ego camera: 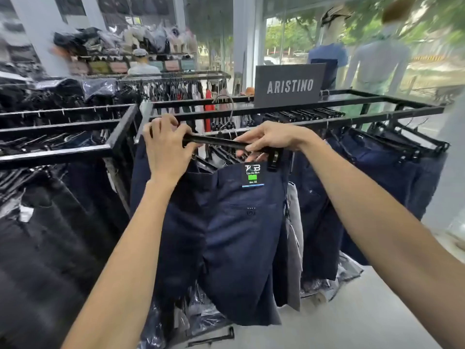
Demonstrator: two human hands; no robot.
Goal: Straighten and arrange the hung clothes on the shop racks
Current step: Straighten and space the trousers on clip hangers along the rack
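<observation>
Navy trousers [231, 235] hang in front of the person from a black clip hanger [219, 142], which both hands hold up just in front of the black metal rack [251, 114]. In the head view, the left hand [168, 149] has its fingers curled round the left end of the hanger bar, with its palm over the waistband there. The right hand [271, 137] pinches the bar near its right end, thumb below and fingers on top. Past the right hand a clip [273, 159] bites the waistband, and a label [253, 175] with a green patch sits on the band beside it. The hanger's wire hook [227, 107] rises between the hands; whether it rests on the rail is unclear.

The rack holds a row of dark blue trousers [377, 159] on matching hangers to the right, packed close together. A grey sign [289, 85] reading ARISTINO stands on its top frame. The neighbouring rack on the left [57, 149] carries black garments [50, 222]. A loose hanger [214, 338] lies on the floor below. At the back, a shelf [120, 44] bears bagged clothes, blurred. Two mannequins [327, 59] stand by the window.
</observation>
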